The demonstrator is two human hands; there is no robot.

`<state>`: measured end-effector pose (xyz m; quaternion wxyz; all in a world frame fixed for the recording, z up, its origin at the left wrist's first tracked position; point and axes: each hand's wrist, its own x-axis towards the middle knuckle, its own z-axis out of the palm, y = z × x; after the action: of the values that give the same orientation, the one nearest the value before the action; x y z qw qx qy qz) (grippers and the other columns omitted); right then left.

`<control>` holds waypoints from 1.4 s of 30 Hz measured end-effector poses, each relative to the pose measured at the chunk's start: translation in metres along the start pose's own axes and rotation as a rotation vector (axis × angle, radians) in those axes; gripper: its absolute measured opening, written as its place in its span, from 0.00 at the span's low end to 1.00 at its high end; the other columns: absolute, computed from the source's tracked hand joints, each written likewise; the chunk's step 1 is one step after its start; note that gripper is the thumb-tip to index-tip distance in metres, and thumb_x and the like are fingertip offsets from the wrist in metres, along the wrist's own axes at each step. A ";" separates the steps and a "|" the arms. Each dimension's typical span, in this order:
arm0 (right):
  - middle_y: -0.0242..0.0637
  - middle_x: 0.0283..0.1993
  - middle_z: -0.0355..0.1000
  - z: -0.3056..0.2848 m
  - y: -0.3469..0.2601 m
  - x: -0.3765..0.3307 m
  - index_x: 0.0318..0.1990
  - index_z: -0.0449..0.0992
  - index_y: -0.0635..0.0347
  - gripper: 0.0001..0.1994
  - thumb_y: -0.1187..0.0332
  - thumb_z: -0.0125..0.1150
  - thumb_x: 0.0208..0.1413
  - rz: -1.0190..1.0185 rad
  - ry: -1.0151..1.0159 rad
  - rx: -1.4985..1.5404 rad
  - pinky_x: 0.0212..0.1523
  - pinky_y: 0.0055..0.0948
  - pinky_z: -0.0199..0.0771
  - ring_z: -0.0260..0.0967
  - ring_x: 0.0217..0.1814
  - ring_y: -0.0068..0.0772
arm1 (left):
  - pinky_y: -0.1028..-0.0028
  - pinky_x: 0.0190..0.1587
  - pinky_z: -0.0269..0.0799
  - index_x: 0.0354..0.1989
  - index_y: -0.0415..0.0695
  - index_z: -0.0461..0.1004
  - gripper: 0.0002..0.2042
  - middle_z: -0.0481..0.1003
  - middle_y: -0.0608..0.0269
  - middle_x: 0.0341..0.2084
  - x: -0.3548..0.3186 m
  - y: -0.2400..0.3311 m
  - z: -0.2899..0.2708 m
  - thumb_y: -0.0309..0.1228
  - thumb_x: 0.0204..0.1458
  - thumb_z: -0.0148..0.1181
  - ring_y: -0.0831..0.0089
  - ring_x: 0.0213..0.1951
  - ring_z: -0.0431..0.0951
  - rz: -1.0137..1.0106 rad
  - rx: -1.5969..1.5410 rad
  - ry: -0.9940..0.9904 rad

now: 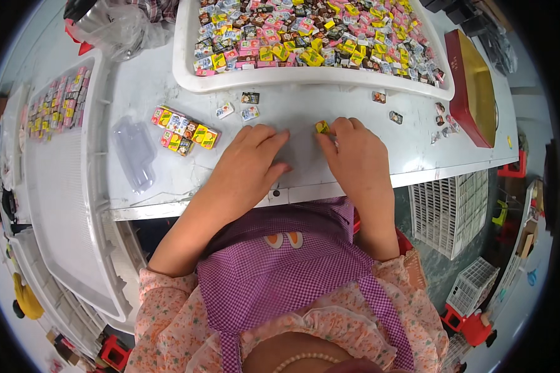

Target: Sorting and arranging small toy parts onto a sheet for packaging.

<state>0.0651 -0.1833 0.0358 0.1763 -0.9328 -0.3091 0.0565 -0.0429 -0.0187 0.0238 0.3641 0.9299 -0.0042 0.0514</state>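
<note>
My right hand (358, 149) pinches a tiny yellow miniature carton (322, 127) between thumb and fingers, just above the table. Beside it on the left, my left hand (250, 158) has its thumb and forefinger apart, with nothing visible between them. Past the left hand's fingers lie a few loose miniature cartons (250, 97) in dark and white-blue colours. To the left is a tight block of several miniature cartons (185, 129) in pink, white, brown and yellow. A clear plastic blister tray (134, 154), shaped with a stepped outline, lies left of that block.
Across the far side stands a white bin (317, 76) heaped with miniature cartons. A red box with a gold inside (463, 93) is at the right, near scattered cartons (396, 117). At the left, a large white tray (56, 205) holds packed cartons (59, 102) at its far end.
</note>
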 end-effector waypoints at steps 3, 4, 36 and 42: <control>0.43 0.32 0.72 -0.007 -0.001 0.000 0.35 0.72 0.62 0.11 0.63 0.61 0.52 0.000 -0.026 -0.043 0.29 0.39 0.71 0.72 0.28 0.46 | 0.65 0.51 0.66 0.50 0.36 0.70 0.22 0.68 0.53 0.43 0.001 0.001 -0.001 0.26 0.44 0.63 0.55 0.46 0.68 -0.004 0.008 -0.005; 0.42 0.32 0.72 -0.008 -0.003 0.000 0.35 0.73 0.60 0.10 0.63 0.61 0.52 -0.018 0.014 -0.006 0.29 0.39 0.71 0.72 0.28 0.45 | 0.65 0.51 0.66 0.50 0.36 0.70 0.22 0.68 0.53 0.43 0.000 0.002 -0.001 0.26 0.44 0.63 0.55 0.46 0.68 -0.009 0.020 -0.005; 0.42 0.54 0.66 0.031 -0.018 -0.007 0.55 0.63 0.62 0.14 0.67 0.45 0.66 0.435 -0.004 2.160 0.57 0.28 0.64 0.66 0.54 0.32 | 0.67 0.41 0.74 0.39 0.39 0.75 0.09 0.74 0.54 0.39 0.029 0.010 0.028 0.19 0.48 0.59 0.57 0.41 0.76 0.205 -0.210 0.345; 0.37 0.50 0.70 0.032 -0.012 -0.003 0.54 0.64 0.57 0.13 0.65 0.46 0.66 0.413 0.132 2.074 0.44 0.23 0.68 0.70 0.45 0.28 | 0.70 0.37 0.74 0.38 0.39 0.75 0.07 0.76 0.55 0.33 0.035 0.019 0.013 0.19 0.50 0.57 0.58 0.36 0.77 -0.131 -0.564 0.364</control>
<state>0.0495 -0.1670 0.0099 0.8897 -0.3618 0.0650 0.2707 -0.0075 -0.0403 0.0307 0.6043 0.7665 0.1068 0.1897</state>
